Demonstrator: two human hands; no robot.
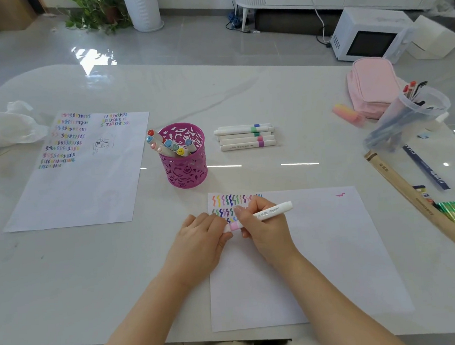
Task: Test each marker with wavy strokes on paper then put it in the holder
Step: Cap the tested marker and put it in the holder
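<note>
The marker (264,215), a white barrel with a pink band, is held low over the upper left corner of the paper (321,260), just above the rows of wavy strokes (230,202). The right hand (264,227) is wrapped round the middle of the barrel. The left hand (202,234) pinches the end by the pink band. This looks like a cap being pulled off or pushed on, though the fingers hide the tip, so I cannot tell which.

The holder (187,175), a magenta cut-out cup, stands on the counter (282,93) beyond the paper, with several markers already leaning in it. Four more markers (246,137) lie in a row to its right, apparently untested.

Several things could go wrong from here:
- Neither hand pins the sheet, so a firm stroke could drag the paper and spoil the wave.
- If the cap gives suddenly, the hands may jerk apart and the tip could streak across the finished strokes.
- The markers in the cup lean toward its left side, so a careless drop from above could tip the cup or bounce off those ends.
- A loosely seated cap would let the tip dry out.
</note>
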